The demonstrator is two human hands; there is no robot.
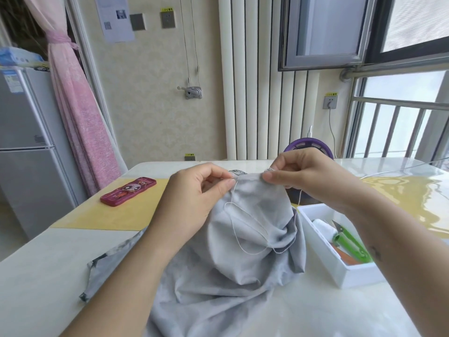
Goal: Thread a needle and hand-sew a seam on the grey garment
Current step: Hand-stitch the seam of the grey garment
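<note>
At the grey garment's [243,263] twelve o'clock edge, left hand [194,203] and right hand [308,176] pinch it, thread [237,229] in, seam seemingly unfinished.

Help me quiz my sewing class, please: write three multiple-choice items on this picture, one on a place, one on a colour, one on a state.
1. Where do the green-handled thread snips lie?
A. in the white rectangular box
B. on the yellow mat
C. on the grey fridge

2. What colour is the thread looping over the grey fabric garment?
A. black
B. white
C. red

3. What are the left hand and right hand doing?
A. resting flat on the table
B. both pinching the garment's top edge
C. holding scissors

Answers: 1 A, the snips lie inside the box at the right; 2 B, a white loop lies on the fabric; 3 B, each hand's thumb and fingers close on the edge.
</note>
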